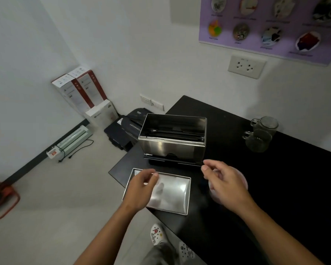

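An open stainless steel box (172,148) stands on the black table (275,188), with dark parts inside it. In front of it a flat steel lid or tray (174,194) lies near the table's left edge. My left hand (141,188) hovers over the lid's left part with loosely curled fingers and holds nothing. My right hand (225,180) is just right of the lid, in front of the box's right corner, its fingers relaxed. A blurred, pale pinkish translucent thing (213,197) shows beneath that hand; I cannot tell whether the hand touches it.
Two glass mugs (260,134) stand at the table's far right. A black printer (126,131) sits on the floor beside the table, with white-and-red cartons (80,90) and a laminator (75,140) along the wall. A red stool (0,199) is at far left.
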{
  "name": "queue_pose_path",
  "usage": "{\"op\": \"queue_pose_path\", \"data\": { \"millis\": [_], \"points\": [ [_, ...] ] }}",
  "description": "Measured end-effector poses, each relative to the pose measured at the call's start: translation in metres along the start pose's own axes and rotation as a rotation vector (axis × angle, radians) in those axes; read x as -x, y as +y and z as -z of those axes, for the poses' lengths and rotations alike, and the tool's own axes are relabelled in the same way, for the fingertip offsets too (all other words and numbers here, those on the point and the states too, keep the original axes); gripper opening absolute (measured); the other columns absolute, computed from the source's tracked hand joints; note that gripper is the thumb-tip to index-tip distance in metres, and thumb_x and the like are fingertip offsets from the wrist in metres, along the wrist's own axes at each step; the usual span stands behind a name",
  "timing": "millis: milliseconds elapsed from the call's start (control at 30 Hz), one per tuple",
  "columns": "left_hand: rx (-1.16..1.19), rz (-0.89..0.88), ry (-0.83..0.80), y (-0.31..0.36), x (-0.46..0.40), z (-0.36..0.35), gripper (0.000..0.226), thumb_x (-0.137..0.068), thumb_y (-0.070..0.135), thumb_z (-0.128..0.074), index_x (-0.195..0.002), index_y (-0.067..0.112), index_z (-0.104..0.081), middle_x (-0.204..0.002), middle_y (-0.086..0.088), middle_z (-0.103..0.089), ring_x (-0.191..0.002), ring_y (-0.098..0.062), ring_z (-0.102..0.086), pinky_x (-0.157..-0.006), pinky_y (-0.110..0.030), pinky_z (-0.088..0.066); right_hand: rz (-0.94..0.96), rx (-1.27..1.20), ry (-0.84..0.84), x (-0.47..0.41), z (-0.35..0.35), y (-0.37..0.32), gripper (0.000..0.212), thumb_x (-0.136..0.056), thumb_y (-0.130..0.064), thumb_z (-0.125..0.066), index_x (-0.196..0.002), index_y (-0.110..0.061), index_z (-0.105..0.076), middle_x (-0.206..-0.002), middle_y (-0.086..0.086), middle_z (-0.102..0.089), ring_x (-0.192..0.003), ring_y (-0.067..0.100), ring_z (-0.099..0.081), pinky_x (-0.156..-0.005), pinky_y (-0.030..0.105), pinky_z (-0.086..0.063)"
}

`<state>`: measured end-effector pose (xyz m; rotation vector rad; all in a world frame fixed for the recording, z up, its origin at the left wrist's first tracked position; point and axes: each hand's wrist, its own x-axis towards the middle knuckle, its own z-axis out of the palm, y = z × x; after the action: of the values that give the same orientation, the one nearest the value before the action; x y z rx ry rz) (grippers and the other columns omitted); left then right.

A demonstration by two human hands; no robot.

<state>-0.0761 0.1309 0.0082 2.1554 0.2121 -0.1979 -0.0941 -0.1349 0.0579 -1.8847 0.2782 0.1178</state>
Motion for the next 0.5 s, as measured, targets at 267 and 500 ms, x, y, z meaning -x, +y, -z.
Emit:
{"op": "queue_pose_path", "data": {
  "millis": [267, 500],
  "points": [
    [-0.095, 0.112, 0.11, -0.038, -0.012, 0.024, 0.047, -0.096, 0.027, -0.072, -0.139, 0.007, -0.064, -0.136, -0.007, -0.064, -0.114, -0.015, -0.059, -0.097, -0.028, -0.045, -0.113, 0.202, -0.276, -0.007, -0.07, 0.021, 0.073, -0.099, -0.055, -0.057, -0.16, -0.023, -0.033, -0.171, -0.002, -0.02, -0.155, 0.016, -0.028, -0.122, 0.033, -0.024],
    [-0.129, 0.21, 0.021, -0.058, -0.016, 0.027, 0.054, -0.089, 0.038, -0.071, -0.137, 0.016, -0.059, -0.125, 0.003, -0.063, -0.114, -0.024, -0.062, -0.097, -0.037, -0.05, -0.233, 0.311, -0.236, -0.016, -0.104, 0.054, 0.082, -0.094, -0.053, -0.062, -0.16, -0.014, -0.03, -0.172, 0.008, -0.013, -0.157, 0.021, -0.025, -0.123, 0.034, -0.025]
  ]
}}
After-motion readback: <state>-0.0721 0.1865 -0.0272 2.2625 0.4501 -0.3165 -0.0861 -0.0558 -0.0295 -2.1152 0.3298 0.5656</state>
